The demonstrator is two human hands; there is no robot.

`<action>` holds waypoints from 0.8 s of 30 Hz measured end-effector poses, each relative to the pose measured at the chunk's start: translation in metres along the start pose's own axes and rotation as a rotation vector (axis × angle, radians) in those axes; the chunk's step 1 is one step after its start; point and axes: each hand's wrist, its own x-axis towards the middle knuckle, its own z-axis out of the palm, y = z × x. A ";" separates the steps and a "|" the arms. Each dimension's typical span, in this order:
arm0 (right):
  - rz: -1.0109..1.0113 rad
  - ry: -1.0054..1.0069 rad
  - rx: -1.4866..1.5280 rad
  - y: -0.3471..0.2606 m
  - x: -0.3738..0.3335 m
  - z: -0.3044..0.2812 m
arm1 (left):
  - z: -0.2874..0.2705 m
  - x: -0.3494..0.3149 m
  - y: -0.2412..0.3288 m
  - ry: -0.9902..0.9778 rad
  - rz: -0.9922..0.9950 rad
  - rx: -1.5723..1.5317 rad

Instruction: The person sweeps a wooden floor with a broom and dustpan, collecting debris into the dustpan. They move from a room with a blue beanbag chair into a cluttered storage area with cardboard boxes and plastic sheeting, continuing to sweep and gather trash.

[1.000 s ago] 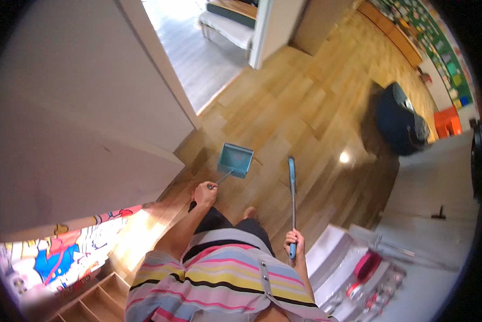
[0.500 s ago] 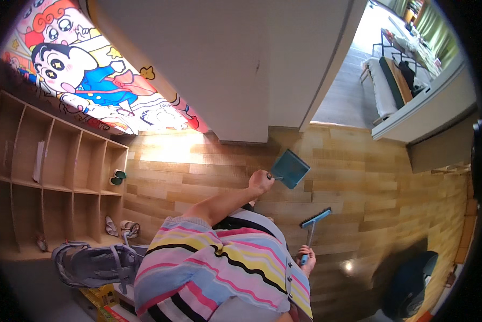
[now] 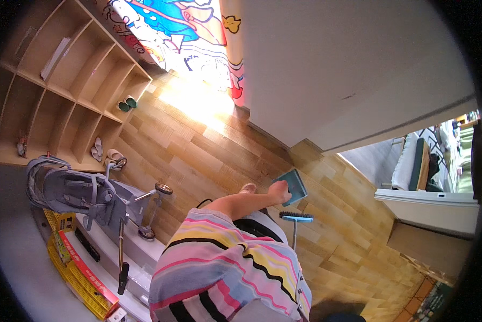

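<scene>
My left hand [image 3: 279,192] is closed around the handle of a teal dustpan [image 3: 297,185], held out ahead of my body over the wood floor [image 3: 337,231]. A light blue brush with dark bristles [image 3: 297,217] is just on the near side of the dustpan, apart from it. Its bristles face toward the dustpan, and a thin metal shaft runs back from its head toward my body. My striped top hides the shaft's lower end and my right hand.
A wooden cubby shelf [image 3: 75,102] with several shoes stands at the left. A grey stroller [image 3: 80,190] is at near left, beside yellow and red packages. A white wall [image 3: 327,70] rises ahead; a doorway with a cushioned bench [image 3: 407,161] opens at right.
The view has turned right. The brush head has come closer to the dustpan, and its bristles have swung toward it. My right hand, earlier seen on the brush handle, is now hidden.
</scene>
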 end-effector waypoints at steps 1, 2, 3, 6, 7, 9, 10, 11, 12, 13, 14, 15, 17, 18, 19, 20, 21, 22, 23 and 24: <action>0.005 -0.017 -0.018 -0.005 -0.002 -0.002 | -0.004 -0.003 0.006 -0.024 -0.009 0.009; 0.010 -0.034 -0.035 -0.009 -0.002 -0.005 | -0.016 -0.008 0.015 -0.051 -0.006 0.001; 0.014 -0.051 -0.051 -0.013 -0.003 -0.009 | -0.015 -0.005 0.011 -0.048 0.013 0.012; -0.090 0.010 -0.291 -0.022 -0.004 -0.022 | -0.011 -0.001 -0.001 -0.047 0.024 0.023; -0.124 0.064 -0.282 -0.024 -0.005 -0.022 | -0.011 0.003 0.002 -0.066 0.030 0.020; -0.182 0.154 -0.276 -0.024 -0.004 -0.024 | -0.010 0.011 0.003 -0.095 0.049 0.035; -0.206 0.185 -0.273 -0.022 -0.008 -0.021 | -0.005 0.016 0.004 -0.107 0.070 0.051; -0.217 0.205 -0.277 -0.019 -0.009 -0.020 | -0.001 0.020 0.004 -0.123 0.093 0.070; -0.208 0.196 -0.304 -0.017 -0.007 -0.017 | -0.002 0.026 -0.001 -0.131 0.081 0.044; -0.195 0.174 -0.327 -0.007 -0.007 -0.006 | -0.003 0.031 -0.006 -0.153 0.086 0.020; -0.170 0.088 -0.432 0.002 -0.008 0.007 | 0.004 0.037 -0.018 -0.126 0.098 0.048; -0.164 -0.003 -0.530 0.014 -0.012 0.023 | 0.008 0.043 -0.025 -0.103 0.124 0.073; -0.210 0.158 -0.269 0.058 -0.029 0.060 | -0.004 0.038 0.000 -0.180 0.158 0.102; -0.288 0.210 -0.297 0.062 -0.027 0.062 | -0.007 0.039 0.000 -0.171 0.173 0.106; -0.368 0.264 -0.311 0.065 -0.026 0.061 | -0.005 0.043 0.002 -0.170 0.193 0.115; -0.365 0.263 -0.280 0.078 -0.026 0.072 | -0.003 0.046 -0.003 -0.163 0.219 0.128; -0.387 0.245 -0.332 0.085 -0.029 0.073 | 0.001 0.052 -0.006 -0.159 0.251 0.134; -0.457 0.275 -0.321 0.091 -0.027 0.071 | 0.004 0.058 -0.005 -0.154 0.280 0.138; -0.518 0.313 -0.310 0.097 -0.024 0.069 | 0.004 0.062 0.000 -0.175 0.266 0.152; -0.593 0.345 -0.360 0.101 -0.023 0.070 | 0.005 0.065 0.007 -0.194 0.250 0.164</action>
